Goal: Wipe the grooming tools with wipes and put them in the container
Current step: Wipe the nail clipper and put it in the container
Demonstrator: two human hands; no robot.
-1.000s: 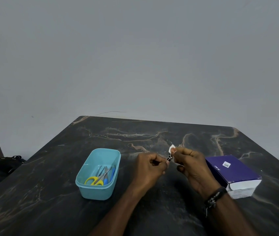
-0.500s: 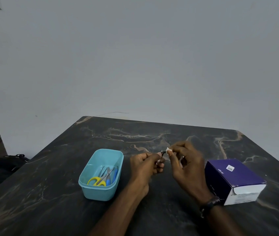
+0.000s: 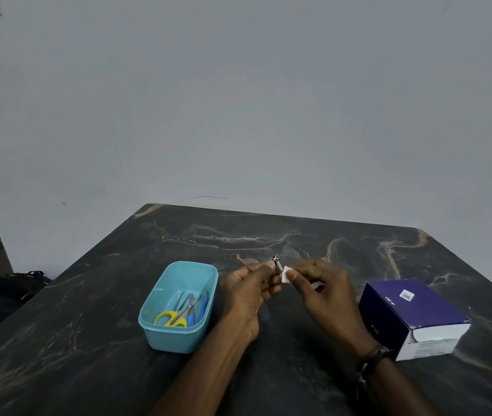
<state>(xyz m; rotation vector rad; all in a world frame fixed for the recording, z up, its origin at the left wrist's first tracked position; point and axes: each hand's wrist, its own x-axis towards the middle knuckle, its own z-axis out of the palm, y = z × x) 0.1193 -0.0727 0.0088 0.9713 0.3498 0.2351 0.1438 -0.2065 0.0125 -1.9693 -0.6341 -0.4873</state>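
Left hand [image 3: 250, 291] pinches small metal tool [image 3: 277, 262], likely nail clipper, above desk [image 3: 88, 310]; right hand [image 3: 321, 291] pinches white wipe [image 3: 285, 274] against it. Wiping step underway. Next: carry tool left into blue container [image 3: 178, 334], scissors [image 3: 175, 316] already inside

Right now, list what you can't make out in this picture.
- Metal tool, head view: mostly hidden inside the left hand; its type is unclear.
- Wipe: only a white corner shows beyond the right hand.
- Tools in the teal container beside the yellow scissors: overlapping, too small to identify.
- Purple box: print too small to read.
- Dark object on the floor: dim, unidentifiable.
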